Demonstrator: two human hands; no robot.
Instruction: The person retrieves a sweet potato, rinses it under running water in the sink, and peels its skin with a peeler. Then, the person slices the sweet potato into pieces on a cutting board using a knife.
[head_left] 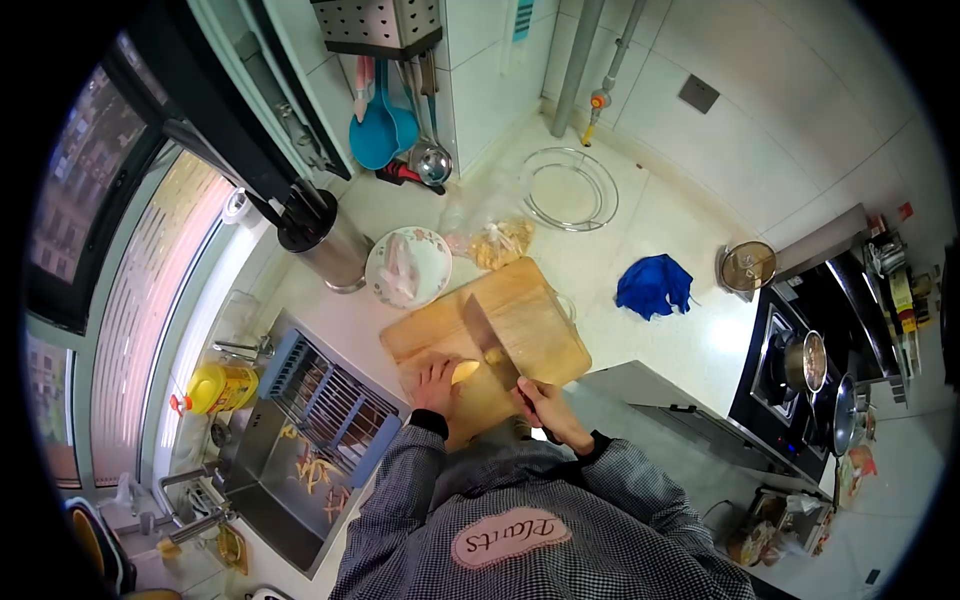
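Observation:
On a wooden cutting board [545, 310] lies a pale yellow piece of peeled potato [465, 371]. My left hand [435, 388] rests on the board with its fingertips against the potato, holding it steady. My right hand [545, 408] is wrapped round the handle of a broad kitchen knife [482, 328]. The blade points away from me across the board, just right of the potato and apart from it. A small yellow piece [494, 355] shows at the blade's side. The fingers' undersides are hidden.
Behind the board stand a floral plate [432, 262] with a plastic bag and a bag of yellowish food [500, 243]. A knife block [325, 245] is left. The sink [268, 490] holds peelings and a rack [330, 405]. A blue cloth [655, 286] and a pot [806, 362] are right.

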